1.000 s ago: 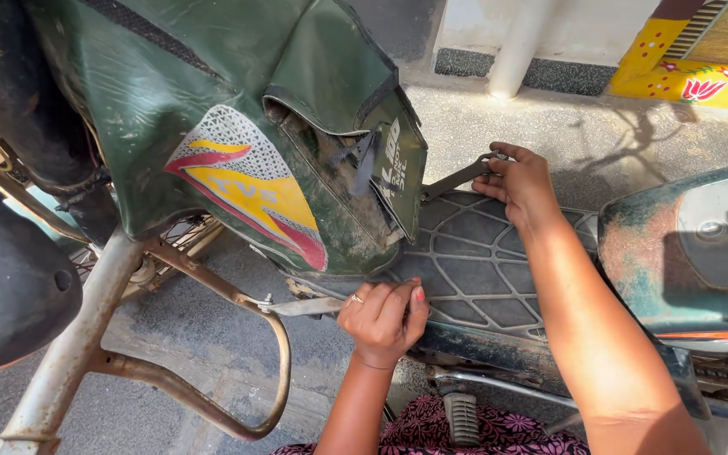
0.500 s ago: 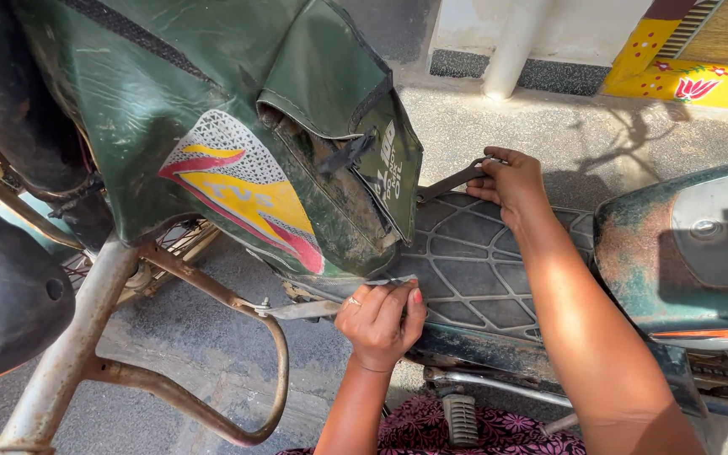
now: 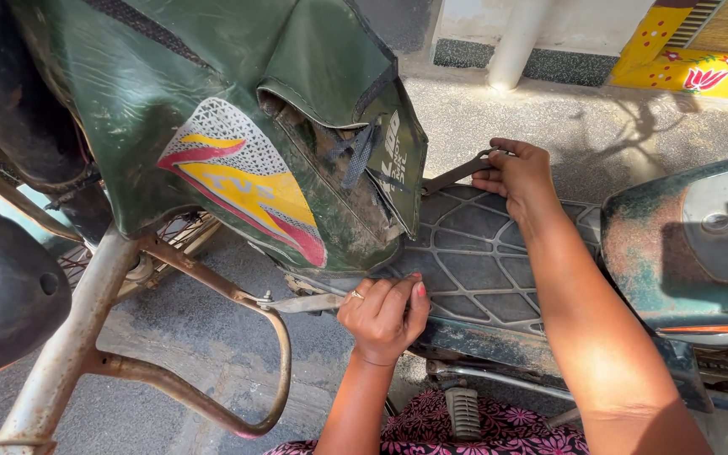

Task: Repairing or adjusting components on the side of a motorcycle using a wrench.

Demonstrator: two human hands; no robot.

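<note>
I look down on an old green moped. My left hand (image 3: 383,314) is shut on a flat metal wrench (image 3: 307,302) at the near edge of the black ribbed footboard (image 3: 475,253), under the green side panel (image 3: 238,143) with its yellow and red sticker. My right hand (image 3: 516,172) grips a second wrench (image 3: 457,174) at the far side of the footboard, next to the panel's rear edge. The head of each tool is hidden by the panel or the fingers.
A rusty tubular guard (image 3: 204,337) curves at the lower left beside a black seat (image 3: 2,295). The worn green rear body (image 3: 693,244) stands at the right. A footpeg (image 3: 463,410) sits below the footboard. A white post (image 3: 517,42) and painted wall stand on concrete behind.
My right hand and its wrench have shifted slightly left and down along the footboard's far edge. The left hand has stayed on its wrench, turning a little.
</note>
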